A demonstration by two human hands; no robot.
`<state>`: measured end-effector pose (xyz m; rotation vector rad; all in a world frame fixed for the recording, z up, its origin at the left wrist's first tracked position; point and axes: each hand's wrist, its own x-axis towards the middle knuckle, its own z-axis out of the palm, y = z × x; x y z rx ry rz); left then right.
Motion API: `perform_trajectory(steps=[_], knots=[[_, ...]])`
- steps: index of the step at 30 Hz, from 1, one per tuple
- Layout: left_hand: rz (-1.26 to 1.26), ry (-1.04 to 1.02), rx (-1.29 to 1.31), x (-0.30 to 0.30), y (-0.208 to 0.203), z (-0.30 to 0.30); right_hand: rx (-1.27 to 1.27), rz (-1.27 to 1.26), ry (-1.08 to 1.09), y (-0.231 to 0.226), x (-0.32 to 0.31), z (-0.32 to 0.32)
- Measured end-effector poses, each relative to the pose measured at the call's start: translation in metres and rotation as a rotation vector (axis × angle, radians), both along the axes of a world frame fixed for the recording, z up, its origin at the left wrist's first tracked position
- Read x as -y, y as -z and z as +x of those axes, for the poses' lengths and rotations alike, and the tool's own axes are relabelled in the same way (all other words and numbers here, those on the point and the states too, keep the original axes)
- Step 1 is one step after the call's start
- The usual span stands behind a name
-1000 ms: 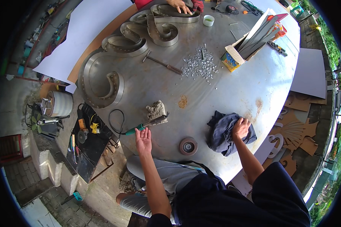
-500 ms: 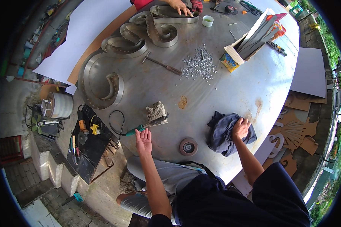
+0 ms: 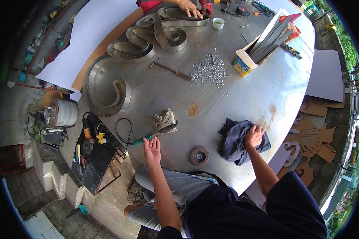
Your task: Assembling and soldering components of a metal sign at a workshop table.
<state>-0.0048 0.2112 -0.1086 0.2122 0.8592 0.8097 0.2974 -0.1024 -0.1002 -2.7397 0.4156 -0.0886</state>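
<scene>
My left hand [image 3: 152, 151] lies palm up at the near edge of the metal table, fingers stretched out. Its fingertips are at the green handle of a soldering iron [image 3: 141, 140]; whether they touch it I cannot tell. The iron's dark shaft rests on a rough, stone-like block [image 3: 164, 118], and its black cord [image 3: 117, 128] loops to the left. On the right, my right hand [image 3: 254, 136] grips a crumpled dark blue cloth [image 3: 236, 140] lying on the table. Between the hands sits a round brown disc with a dark centre [image 3: 199, 155].
Curved metal strip shapes [image 3: 125, 97] stand at the far left. Another person's bare hand [image 3: 190, 8] and red-gloved hand [image 3: 206, 6] touch one. Beyond my hands lie a hammer [image 3: 169, 68], shiny metal bits [image 3: 209, 68], a white cup [image 3: 218, 24] and a carton of metal strips [image 3: 245, 61].
</scene>
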Motion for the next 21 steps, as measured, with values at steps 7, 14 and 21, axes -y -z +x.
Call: perform_trajectory(steps=[7,14,21], knots=[[-0.016,-0.007,-0.019,0.001,-0.004,0.004,0.007,-0.011,-0.002,0.002,0.002,0.001],[-0.041,0.000,-0.063,-0.002,-0.010,0.005,0.027,0.000,-0.009,-0.001,0.001,0.001],[0.135,-0.009,-0.373,-0.026,-0.044,0.019,0.005,-0.005,-0.009,0.001,0.000,0.000]])
